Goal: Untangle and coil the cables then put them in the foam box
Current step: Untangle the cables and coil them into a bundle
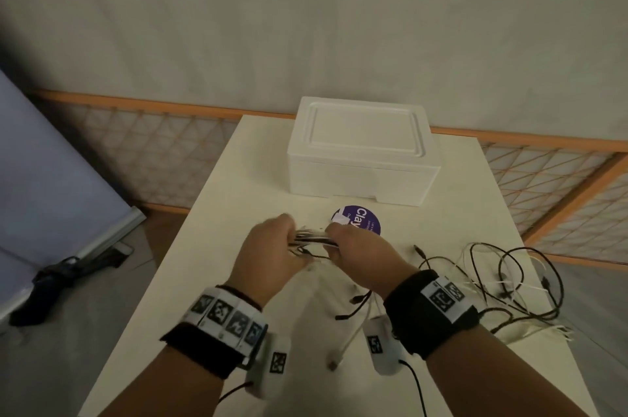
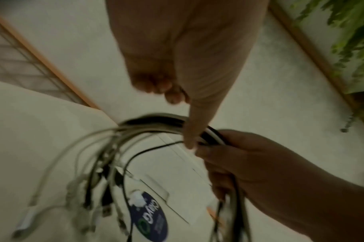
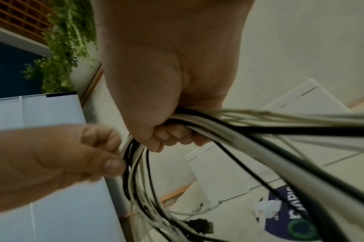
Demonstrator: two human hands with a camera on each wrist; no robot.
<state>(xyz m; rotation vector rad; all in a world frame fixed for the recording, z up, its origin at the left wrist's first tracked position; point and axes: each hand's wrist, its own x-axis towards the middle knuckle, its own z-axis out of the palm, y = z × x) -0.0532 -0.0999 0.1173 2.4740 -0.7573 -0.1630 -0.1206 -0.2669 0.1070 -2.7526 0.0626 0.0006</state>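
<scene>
A bundle of black and white cables (image 1: pixel 312 238) hangs in the air between the two hands, above the cream table top (image 1: pixel 217 246) and just in front of the round purple sticker (image 1: pixel 365 223). The left hand (image 1: pixel 268 257) has its fingers curled round the bundle's left end, thumb and fingertip pinching the strands in the right wrist view. The right hand (image 1: pixel 360 253) grips the other end in a closed fist, the cables running out past its fingers (image 3: pixel 172 135). From the bundle, loose ends with plugs (image 2: pixel 106 201) dangle toward the table. To the right of the right wrist, a loose tangle of black and white cables (image 1: pixel 503 280) lies spread on the table, apart from both hands. The white foam box (image 1: pixel 360 151), lid on, stands at the far end of the table, beyond the sticker.
</scene>
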